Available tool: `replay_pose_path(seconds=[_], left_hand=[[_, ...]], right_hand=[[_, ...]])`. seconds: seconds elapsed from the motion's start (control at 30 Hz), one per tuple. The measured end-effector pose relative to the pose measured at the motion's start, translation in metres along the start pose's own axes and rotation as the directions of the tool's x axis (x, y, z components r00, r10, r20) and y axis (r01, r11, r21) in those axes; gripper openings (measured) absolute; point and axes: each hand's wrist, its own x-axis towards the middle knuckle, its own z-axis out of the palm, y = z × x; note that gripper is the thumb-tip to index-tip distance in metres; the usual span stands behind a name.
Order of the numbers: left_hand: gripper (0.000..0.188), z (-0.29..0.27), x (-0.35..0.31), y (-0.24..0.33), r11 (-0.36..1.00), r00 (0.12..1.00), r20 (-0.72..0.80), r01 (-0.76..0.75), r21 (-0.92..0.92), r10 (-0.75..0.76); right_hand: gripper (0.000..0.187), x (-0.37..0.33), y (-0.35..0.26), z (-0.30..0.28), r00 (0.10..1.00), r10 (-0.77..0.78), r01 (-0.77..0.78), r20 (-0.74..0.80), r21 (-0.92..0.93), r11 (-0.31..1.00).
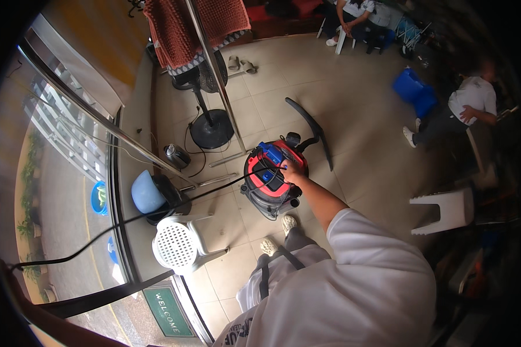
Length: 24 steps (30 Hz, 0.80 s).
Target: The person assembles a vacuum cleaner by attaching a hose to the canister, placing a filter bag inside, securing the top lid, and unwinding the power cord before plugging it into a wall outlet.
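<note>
A black cord point(173, 204) stretches across the view between my two hands. Its right end meets my right hand point(292, 171), whose fingers are closed around it just above a vacuum cleaner. That canister vacuum cleaner point(270, 184) is red and black with blue parts on top, and stands on the floor ahead of my feet. My left hand point(9, 274) is at the dark far left rim, closed at the cord's other end; shadow hides most of its fingers. A curved black tube point(311, 122) sticks out from the vacuum's far side.
A white plastic chair point(176, 245) and a light blue rounded object point(147, 191) stand at left. Beyond are a kettle point(176, 156), a black round stand base point(211, 128) and a metal rack pole point(217, 75). A white stool point(444, 211) is at right; people sit farther off.
</note>
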Motion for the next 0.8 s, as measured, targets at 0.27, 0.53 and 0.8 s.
replay_pose_path(seconds=[0.27,0.53,0.8], left_hand=[[0.029,-0.154,-0.078,0.022,0.859,0.881,-0.423,0.04,0.51,0.21],[0.027,-0.172,-0.121,0.018,0.686,0.825,-0.509,0.223,0.693,0.246],[0.026,-0.137,-0.144,0.037,0.46,0.843,-0.449,0.286,0.841,0.296]], right_hand=[[0.065,0.044,0.008,0.049,0.934,0.279,-0.335,0.224,0.276,0.901],[0.032,0.156,0.041,0.055,0.949,-0.022,0.033,-0.316,0.03,0.999],[0.049,0.211,-0.036,0.088,0.983,0.105,-0.028,0.153,-0.434,0.901]])
